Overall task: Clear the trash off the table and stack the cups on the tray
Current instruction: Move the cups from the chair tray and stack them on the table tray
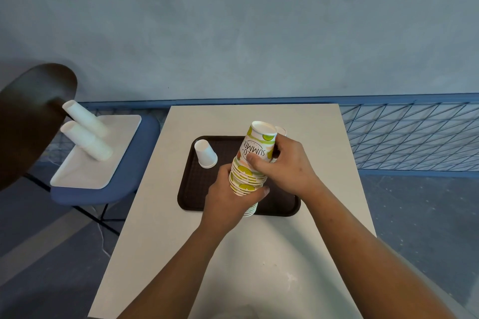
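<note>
head view. a pale table (145, 228) stands against a grey-blue wall (233, 21). a dark brown tray (190, 189) lies flat on the table's far half.

a stack of printed paper cups (247, 176), bases up, with green fruit motifs, is positioned over the front middle of the tray and tilts slightly to the right. the top cup (260, 141) carries the word "summer" upside down and stands higher than the nested ones below it.

left hand (228, 202): fingers and thumb curled round the lower part of the stack, gripping it. right hand (283, 166): thumb and fingers wrapped round the top cup, gripping it from the right. whether the stack's lowest rim touches the tray cannot be determined.

one white cup (206, 154) stands upside down on the tray's far left part, apart from the stack. a second white cup (282, 131) is mostly hidden behind the top cup.

small white specks (290, 277) lie on the near part of the table.

left of the table, a blue seat (121, 189) carries a white tray (85, 173) with two stacks of white cups (86, 132), bases up. a dark round tabletop (28, 122) is at the far left. a blue mesh fence (414, 134) runs behind the table on the right.
</note>
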